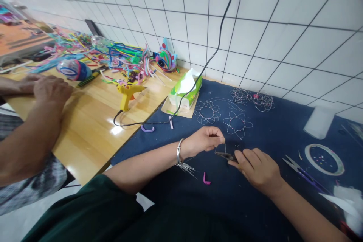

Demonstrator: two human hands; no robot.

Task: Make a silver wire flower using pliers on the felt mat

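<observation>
Blue cloth [278,128], pliers [223,154], wire loop [225,145]

This is a craft workshop shared by more than one maker. A white tiled wall [283,7] backs a long pale wooden bench [93,121], part of it covered by a dark blue cloth [278,128]. On the bare wood lie a heap of bright fuzzy pipe cleaners [119,55] and a yellow plastic glue gun [127,94] on a black cable [215,45]. On the cloth lie flower shapes bent from thin wire [237,124], small silver thread snips [303,172] and a roll of clear tape [324,159]. Dark needle-nose pliers [225,155] meet a loop of thin silver wire [222,145] there. A second person's hand [52,89] rests on the bench at the left.
</observation>
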